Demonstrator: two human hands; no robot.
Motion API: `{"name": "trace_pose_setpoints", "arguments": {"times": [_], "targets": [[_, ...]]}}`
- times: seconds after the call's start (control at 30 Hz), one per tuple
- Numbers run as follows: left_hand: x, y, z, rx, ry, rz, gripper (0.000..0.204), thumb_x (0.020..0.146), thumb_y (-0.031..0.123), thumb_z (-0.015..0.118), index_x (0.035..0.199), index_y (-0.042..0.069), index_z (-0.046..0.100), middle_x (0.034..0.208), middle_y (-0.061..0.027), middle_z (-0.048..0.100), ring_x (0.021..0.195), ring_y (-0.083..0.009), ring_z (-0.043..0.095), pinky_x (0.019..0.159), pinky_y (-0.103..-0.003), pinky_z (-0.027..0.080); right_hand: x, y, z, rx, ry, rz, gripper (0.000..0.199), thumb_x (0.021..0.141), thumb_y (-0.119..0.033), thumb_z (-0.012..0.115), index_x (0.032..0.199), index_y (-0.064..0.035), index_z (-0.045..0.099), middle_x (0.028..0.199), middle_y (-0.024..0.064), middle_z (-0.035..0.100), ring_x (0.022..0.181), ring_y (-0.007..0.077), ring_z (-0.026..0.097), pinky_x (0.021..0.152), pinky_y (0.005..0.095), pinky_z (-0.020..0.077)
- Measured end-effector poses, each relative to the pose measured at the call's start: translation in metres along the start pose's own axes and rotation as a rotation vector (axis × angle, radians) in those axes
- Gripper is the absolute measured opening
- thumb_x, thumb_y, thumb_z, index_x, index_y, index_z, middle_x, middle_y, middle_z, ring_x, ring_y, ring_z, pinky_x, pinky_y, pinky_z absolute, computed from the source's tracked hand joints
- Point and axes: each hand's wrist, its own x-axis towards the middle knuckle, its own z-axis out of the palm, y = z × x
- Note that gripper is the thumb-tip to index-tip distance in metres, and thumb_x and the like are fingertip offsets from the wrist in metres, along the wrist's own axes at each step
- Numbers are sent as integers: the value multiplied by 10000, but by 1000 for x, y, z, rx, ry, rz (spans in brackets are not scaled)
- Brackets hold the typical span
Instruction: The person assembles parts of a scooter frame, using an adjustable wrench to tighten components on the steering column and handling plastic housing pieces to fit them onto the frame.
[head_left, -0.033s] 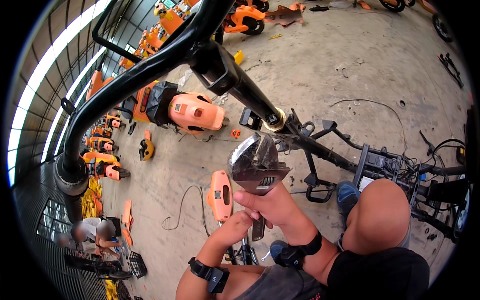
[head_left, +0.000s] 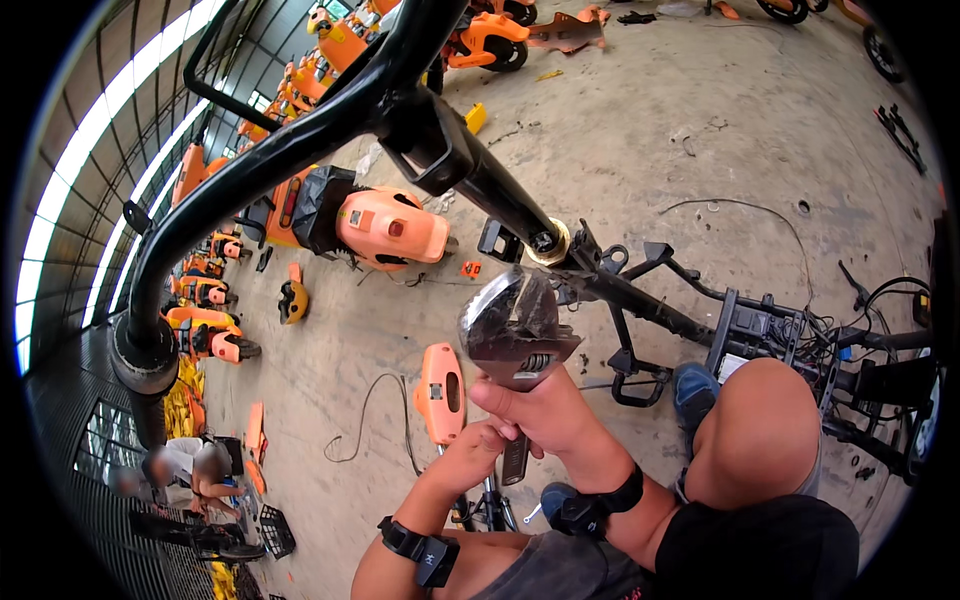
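A broad, stained, grey concrete floor (head_left: 730, 190) fills most of the view, with its widest bare stretch at upper right and a narrower one left of the hands. A thick, curved, black tubular steel handlebar (head_left: 260, 150) sweeps from top centre to the left side, bounding the space ahead. Its straight stem slopes down to a stripped, black steel scooter frame (head_left: 640, 300) with tangled wiring, which hems in the right. Beyond the handlebar is an orange plastic scooter (head_left: 395, 225). The person's bare, bent knee (head_left: 765, 430) rises between frame and hands, limiting room there. At the centre is a heavy adjustable wrench of scuffed grey steel (head_left: 505, 350), head upward. The right hand (head_left: 540, 410) is wrapped round its handle below the head; the left hand (head_left: 475, 447) is curled against the right hand's fingers, and whether it also grips the handle cannot be told. Just left of the wrench is a long orange plastic panel with a dark oval slot (head_left: 440, 395); farther left lies a yellow and black rounded helmet (head_left: 293, 300). A black box strapped to the left wrist (head_left: 436, 562) bears a small pale mark, and a white paper-like label (head_left: 733, 366) sits on the frame, its print too small to read.
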Motion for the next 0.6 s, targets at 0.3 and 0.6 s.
{"name": "trace_pose_setpoints", "arguments": {"times": [0.3,0.6], "targets": [[4,12,17,151,227,-26,463,998,437,421,1038,1,570,912,-62,625,819,-161,618,734,-299,511,13,29,-11,199,66,-140,574,878,-602,519,983,-42,448,611,7,440,497,105,491,437,240,398],[18,6,14,178,413,60,339,1027,313,426,934,3,530,796,-37,570,727,-123,538,663,-265,451,30,40,-16,168,42,-200,617,870,-660,473,746,-56,445,582,7,448,490,98,499,464,245,419]]}}
